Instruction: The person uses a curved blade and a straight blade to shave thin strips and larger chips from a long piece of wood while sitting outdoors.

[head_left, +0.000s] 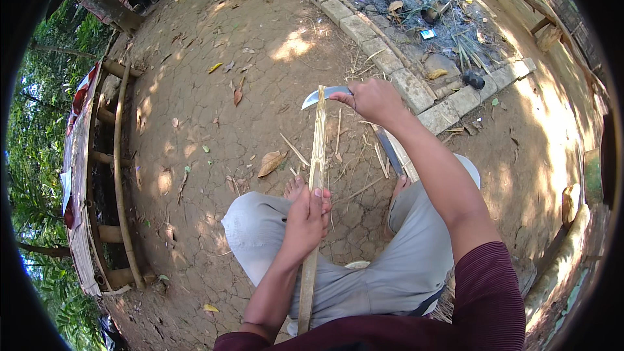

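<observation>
My left hand (307,220) is wrapped round a long, pale bamboo strip (318,143), about halfway along it. The strip's lower end rests against my lap and its far end points away from me. My right hand (377,101) grips a knife, its handle hidden in the fist. The knife's curved blade (313,99) lies across the far end of the strip, touching it, with the tip pointing left. Thin shavings (296,149) and slivers lie on the ground between my feet.
A dark, flat-sided length (389,149) lies by my right foot. Beyond it, a brick border (357,28) encloses ash and charred litter (422,19). A bamboo bench frame (120,175) runs along the left. Dry leaves (271,163) dot the cracked earth. Logs (556,273) lie at the right.
</observation>
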`<state>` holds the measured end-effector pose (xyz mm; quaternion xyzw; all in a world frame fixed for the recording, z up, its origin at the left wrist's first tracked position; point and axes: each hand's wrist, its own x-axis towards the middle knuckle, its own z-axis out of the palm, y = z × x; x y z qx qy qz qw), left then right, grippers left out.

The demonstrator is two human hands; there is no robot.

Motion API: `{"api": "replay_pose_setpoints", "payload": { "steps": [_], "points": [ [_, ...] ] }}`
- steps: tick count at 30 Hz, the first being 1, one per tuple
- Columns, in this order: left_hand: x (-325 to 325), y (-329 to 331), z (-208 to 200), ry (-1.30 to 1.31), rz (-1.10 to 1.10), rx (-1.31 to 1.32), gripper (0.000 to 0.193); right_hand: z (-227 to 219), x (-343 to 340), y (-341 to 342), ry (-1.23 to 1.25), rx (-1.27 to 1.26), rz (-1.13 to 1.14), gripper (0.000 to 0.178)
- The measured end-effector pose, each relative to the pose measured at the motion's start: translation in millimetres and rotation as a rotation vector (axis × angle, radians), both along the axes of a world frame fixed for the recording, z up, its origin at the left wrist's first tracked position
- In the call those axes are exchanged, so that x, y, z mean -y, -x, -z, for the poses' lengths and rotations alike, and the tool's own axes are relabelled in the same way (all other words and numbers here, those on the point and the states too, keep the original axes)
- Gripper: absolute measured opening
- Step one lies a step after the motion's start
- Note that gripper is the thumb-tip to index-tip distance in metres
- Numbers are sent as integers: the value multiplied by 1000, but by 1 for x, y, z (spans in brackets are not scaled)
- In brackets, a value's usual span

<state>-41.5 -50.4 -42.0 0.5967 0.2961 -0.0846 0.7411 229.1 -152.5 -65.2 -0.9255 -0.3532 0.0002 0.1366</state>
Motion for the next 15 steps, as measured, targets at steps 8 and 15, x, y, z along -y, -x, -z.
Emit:
{"api": "replay_pose_setpoints", "payload": {
  "steps": [8, 15],
  "points": [
    [-24, 28, -10, 218, 28, -55, 28, 1, 70, -100, -243, -2, 453, 92],
    [-13, -3, -3, 317, -81, 15, 29, -49, 15, 34, -81, -309, -31, 79]
  ]
}}
